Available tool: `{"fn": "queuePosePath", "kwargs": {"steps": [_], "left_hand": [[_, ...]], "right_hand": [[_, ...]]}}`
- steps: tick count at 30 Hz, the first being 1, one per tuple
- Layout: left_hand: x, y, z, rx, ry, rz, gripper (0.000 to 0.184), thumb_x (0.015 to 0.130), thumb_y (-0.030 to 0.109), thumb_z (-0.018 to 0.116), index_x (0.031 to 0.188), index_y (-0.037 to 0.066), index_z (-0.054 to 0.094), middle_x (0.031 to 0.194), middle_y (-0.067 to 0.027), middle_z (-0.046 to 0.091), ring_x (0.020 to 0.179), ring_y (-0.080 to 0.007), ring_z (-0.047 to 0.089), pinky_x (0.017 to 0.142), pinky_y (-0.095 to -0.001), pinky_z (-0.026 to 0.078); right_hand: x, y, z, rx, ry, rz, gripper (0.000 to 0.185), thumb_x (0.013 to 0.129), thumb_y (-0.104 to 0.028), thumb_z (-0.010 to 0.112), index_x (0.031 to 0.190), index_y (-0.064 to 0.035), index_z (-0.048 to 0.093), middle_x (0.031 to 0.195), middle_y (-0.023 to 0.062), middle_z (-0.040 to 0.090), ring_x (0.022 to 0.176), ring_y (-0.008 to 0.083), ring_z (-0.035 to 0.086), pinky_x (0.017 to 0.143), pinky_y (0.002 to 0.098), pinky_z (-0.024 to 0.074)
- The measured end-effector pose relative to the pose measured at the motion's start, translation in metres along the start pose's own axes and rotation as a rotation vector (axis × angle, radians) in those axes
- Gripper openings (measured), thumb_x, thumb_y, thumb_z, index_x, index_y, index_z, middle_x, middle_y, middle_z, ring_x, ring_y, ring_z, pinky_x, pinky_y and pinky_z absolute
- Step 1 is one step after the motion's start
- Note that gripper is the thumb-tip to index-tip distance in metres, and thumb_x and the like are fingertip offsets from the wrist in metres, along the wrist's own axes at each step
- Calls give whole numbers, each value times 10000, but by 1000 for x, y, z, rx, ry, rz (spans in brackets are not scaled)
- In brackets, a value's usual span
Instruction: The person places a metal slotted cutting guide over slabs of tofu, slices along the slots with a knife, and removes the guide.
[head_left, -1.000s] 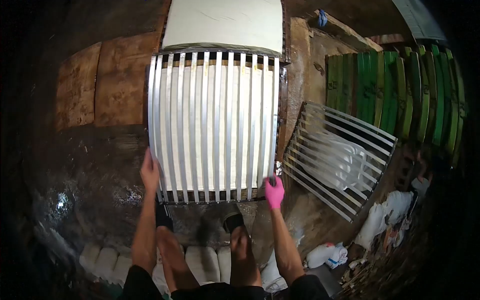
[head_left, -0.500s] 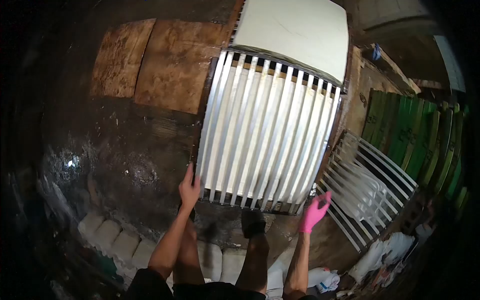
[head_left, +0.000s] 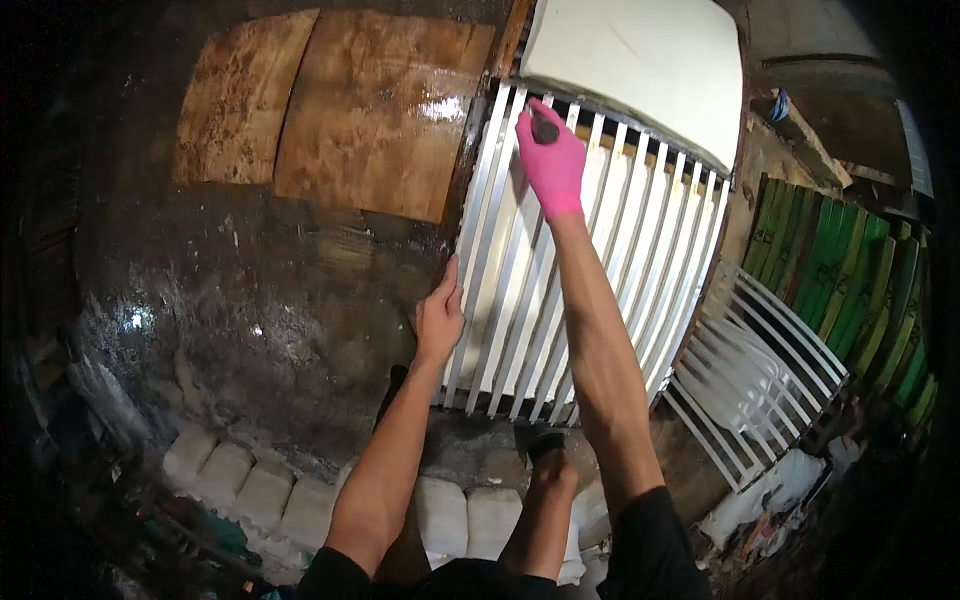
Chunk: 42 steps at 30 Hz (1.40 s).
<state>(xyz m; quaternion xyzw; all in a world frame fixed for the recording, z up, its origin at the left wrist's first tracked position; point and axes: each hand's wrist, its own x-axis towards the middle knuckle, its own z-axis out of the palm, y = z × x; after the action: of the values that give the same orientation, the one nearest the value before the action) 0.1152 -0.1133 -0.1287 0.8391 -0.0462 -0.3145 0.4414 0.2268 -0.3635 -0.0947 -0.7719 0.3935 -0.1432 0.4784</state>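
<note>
slatted rack: metal rack (head_left: 640, 160), centre to upper right of frame, laid tilted over pale sheet (head_left: 498, 330)
progress: rack in place over the sheet, slats spanning most of it; both hands at the rack's left part; looks partway through, a judgement only
left over: can't tell how much; any cuts or marks on the sheet too fine to make out between slats
rack vs hands: stretches beneath the right hand and forearm; left edge beside the left hand; most slats lie to the right of both
right hand: pink-gloved right hand (head_left: 558, 175), above upper left end of slats, fingers closed around small dark object (head_left: 545, 128); type of object unclear
left hand: bare left hand (head_left: 440, 318), at rack's left edge, forefinger pointing up along it, other fingers partly curled; gripping or just resting, can't tell
pale block: large cream block (head_left: 640, 70), top right of centre, just beyond the rack's far end
second rack: similar slatted frame (head_left: 790, 314), lower right, off the sheet, white plastic item (head_left: 725, 370) showing through it
green stack: green slatted pieces (head_left: 840, 270), right side, side by side
brown boards: two flat boards, left board (head_left: 235, 100) and right board (head_left: 385, 110), upper left on dark wet floor (head_left: 250, 270)
pale bundles: row of pale sacks (head_left: 440, 515), bottom of frame, by the person's legs
</note>
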Motion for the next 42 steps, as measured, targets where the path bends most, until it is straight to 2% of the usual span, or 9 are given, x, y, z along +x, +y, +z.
{"fn": "queuePosePath", "kwargs": {"steps": [6,11,15,18,22,26,32,38,42], "left_hand": [[2,-3,1,-41,25,62,512,965,62,527,1454,206,481,1232,-244,617,1178,-375,590,934,-375,495],[2,-4,3,-50,17,27,510,968,77,529,1457,214,481,1286,-220,604,1212,-370,574,959,-372,484],[3,1,1,-48,4,4,511,972,82,527,1459,228,481,1313,-199,597,1225,-357,574,960,-376,485],[4,-14,9,-23,37,72,504,979,91,525,1462,231,480,1300,-191,612,1173,-302,630,920,-353,495],[1,4,2,-30,7,-25,506,978,88,531,1461,231,481,1270,-199,629,1077,-227,676,859,-317,501],[1,8,2,-13,1,-69,512,975,81,538,1458,240,484,1263,-211,626,1063,-216,679,851,-312,502],[-3,-1,12,-21,89,24,495,967,93,559,1450,179,494,1253,-210,645,1163,-242,637,900,-316,497],[-10,16,24,104,82,55,684,916,80,647,1529,135,350,1429,-243,504,1330,-286,506,1050,-363,423],[-9,27,19,93,14,-100,825,837,104,749,1542,141,321,1489,-176,455,1371,-306,453,1100,-373,387]], "right_hand": [[-197,68,14,-59,158,-297,308,914,-67,617,1213,8,617,915,126,656,802,201,625,722,347,509],[-427,59,-36,25,-75,57,333,811,32,647,1143,12,658,826,112,622,706,228,598,661,316,483],[-318,31,-88,39,-76,108,285,853,42,646,1128,-18,690,885,106,671,782,207,643,702,317,508],[-135,28,-72,-104,125,-411,371,876,-63,700,1244,-73,654,934,117,711,837,225,674,787,338,536],[2,5,-30,-97,40,13,378,893,-259,691,1228,-86,660,994,176,699,907,302,681,829,378,531],[-117,75,7,155,324,-216,327,902,-105,662,1215,-13,645,1022,166,700,941,294,685,857,367,522],[-414,39,-95,-18,-64,145,303,852,27,644,1153,-8,667,973,144,700,834,263,655,787,343,510],[-135,40,-105,-171,193,-325,331,826,-80,723,1156,-73,696,904,122,706,770,237,650,713,345,529],[6,28,-59,-31,109,24,320,895,-219,672,1168,-53,676,980,178,693,874,316,663,793,388,526]]}}
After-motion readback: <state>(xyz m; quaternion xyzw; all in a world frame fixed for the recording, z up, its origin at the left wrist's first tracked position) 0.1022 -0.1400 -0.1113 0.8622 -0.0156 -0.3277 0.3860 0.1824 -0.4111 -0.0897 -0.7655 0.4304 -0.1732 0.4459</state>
